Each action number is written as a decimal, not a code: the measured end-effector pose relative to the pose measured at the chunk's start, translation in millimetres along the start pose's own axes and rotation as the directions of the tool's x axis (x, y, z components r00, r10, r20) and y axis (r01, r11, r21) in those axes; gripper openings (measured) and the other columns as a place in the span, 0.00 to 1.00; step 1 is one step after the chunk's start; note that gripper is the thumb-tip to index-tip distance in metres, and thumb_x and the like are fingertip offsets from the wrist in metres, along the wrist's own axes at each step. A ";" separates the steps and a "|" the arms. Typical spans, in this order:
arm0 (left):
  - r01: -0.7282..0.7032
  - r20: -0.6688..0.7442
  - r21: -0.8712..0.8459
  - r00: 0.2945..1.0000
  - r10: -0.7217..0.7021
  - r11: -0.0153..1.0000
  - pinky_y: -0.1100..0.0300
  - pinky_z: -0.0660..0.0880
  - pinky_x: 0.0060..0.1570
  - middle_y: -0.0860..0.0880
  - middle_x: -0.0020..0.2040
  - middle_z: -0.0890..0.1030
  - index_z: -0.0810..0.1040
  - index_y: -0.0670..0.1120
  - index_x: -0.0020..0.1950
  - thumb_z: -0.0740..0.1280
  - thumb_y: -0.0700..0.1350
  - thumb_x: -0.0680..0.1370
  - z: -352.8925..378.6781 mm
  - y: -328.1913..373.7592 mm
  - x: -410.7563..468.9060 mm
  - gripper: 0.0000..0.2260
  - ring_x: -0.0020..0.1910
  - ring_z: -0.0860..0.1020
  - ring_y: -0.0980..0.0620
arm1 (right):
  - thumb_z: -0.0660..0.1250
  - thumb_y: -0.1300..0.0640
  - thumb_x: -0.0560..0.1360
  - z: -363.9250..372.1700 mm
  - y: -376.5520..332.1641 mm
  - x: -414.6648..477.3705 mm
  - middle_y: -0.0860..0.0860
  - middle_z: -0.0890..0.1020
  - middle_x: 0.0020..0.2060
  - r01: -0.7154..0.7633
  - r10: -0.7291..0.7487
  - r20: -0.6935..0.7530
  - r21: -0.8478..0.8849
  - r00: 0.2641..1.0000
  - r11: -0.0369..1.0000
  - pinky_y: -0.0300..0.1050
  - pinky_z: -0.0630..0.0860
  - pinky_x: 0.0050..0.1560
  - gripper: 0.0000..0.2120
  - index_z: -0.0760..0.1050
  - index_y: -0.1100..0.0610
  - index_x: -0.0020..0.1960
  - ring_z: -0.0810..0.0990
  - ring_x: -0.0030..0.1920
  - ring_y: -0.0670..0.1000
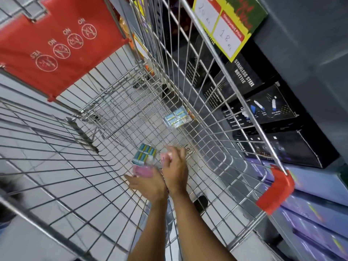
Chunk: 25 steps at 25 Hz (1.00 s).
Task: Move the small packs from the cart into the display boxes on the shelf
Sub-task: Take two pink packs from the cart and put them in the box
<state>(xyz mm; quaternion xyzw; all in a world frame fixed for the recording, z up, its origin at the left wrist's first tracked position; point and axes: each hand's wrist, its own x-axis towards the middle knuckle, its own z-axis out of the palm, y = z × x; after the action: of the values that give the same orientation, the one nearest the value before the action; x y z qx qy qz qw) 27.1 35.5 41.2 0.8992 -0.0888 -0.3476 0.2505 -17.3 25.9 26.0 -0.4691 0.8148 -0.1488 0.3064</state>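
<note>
I look down into a wire cart, and both hands are low inside it near its floor. My left hand is under a pink pack and holds it. A teal and blue bundle of small packs lies right beyond the pink pack; I cannot tell if it rests on the pack or on the cart floor. My right hand is curled around a smaller pink pack. A light blue bundle of packs lies farther along the floor, against the cart's right wall. No display boxes are in view.
The cart's red seat flap hangs at the upper left. Right of the cart, shelves hold black bottle boxes and purple boxes. A yellow price sign hangs above. A red corner guard caps the cart rim.
</note>
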 end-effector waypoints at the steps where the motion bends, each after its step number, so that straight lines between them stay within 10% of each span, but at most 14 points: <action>1: -0.020 0.003 -0.079 1.000 0.020 0.997 0.59 0.69 0.52 0.35 0.65 0.66 0.51 0.36 0.73 0.64 0.42 0.77 0.0 0.4 -7.7 0.30 0.60 0.69 0.41 | 0.68 0.64 0.73 -0.4 5.1 -2.9 0.57 0.77 0.54 -0.017 0.017 -0.003 0.047 1.000 0.999 0.46 0.79 0.37 0.11 0.77 0.58 0.56 0.81 0.46 0.57; 5: 0.043 0.014 -0.308 0.999 -0.040 0.950 0.56 0.73 0.40 0.42 0.49 0.73 0.58 0.44 0.71 0.53 0.36 0.79 1.0 -6.7 -5.2 0.20 0.43 0.74 0.46 | 0.71 0.60 0.72 -8.1 36.7 -1.9 0.57 0.75 0.60 0.072 -0.045 0.156 -0.172 0.987 0.982 0.51 0.76 0.51 0.23 0.72 0.54 0.65 0.77 0.55 0.58; 11: -0.192 -0.025 0.111 0.980 0.196 0.975 0.44 0.69 0.62 0.34 0.65 0.69 0.65 0.38 0.68 0.56 0.38 0.80 -6.6 -19.6 54.5 0.17 0.62 0.70 0.36 | 0.72 0.56 0.72 -13.0 42.4 12.1 0.58 0.73 0.65 -0.196 0.200 0.046 -0.080 0.979 0.977 0.51 0.76 0.53 0.27 0.68 0.53 0.68 0.77 0.56 0.56; 14: -0.404 0.186 0.387 0.915 0.359 0.829 0.42 0.66 0.65 0.34 0.69 0.65 0.61 0.38 0.71 0.60 0.50 0.79 -3.6 -22.3 43.4 0.25 0.67 0.64 0.36 | 0.68 0.56 0.76 -22.3 40.1 18.0 0.57 0.72 0.66 -0.273 0.272 -0.024 -0.104 0.962 0.956 0.48 0.72 0.54 0.24 0.67 0.53 0.69 0.75 0.57 0.55; 19: -0.542 0.327 0.530 0.840 0.432 0.652 0.43 0.74 0.51 0.33 0.63 0.71 0.62 0.43 0.71 0.68 0.46 0.74 -0.3 -29.0 38.6 0.28 0.55 0.73 0.34 | 0.72 0.57 0.72 -9.6 33.2 14.8 0.60 0.66 0.71 0.157 -0.122 0.133 -0.295 0.984 0.942 0.57 0.72 0.62 0.29 0.66 0.50 0.70 0.68 0.67 0.59; 25: -0.825 0.619 0.483 0.559 0.551 0.294 0.45 0.77 0.48 0.36 0.70 0.64 0.61 0.47 0.70 0.65 0.50 0.76 11.6 -14.7 34.4 0.25 0.55 0.75 0.37 | 0.68 0.61 0.75 -9.1 38.3 20.5 0.61 0.62 0.72 0.007 0.002 0.031 -0.310 1.000 0.951 0.54 0.78 0.55 0.27 0.65 0.52 0.71 0.70 0.64 0.59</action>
<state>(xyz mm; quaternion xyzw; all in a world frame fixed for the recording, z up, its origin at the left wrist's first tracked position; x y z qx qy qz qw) 44.7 32.1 6.3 0.7096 -0.6456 -0.2808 -0.0274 -56.5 27.7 5.3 -0.5147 0.8227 -0.0124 0.2413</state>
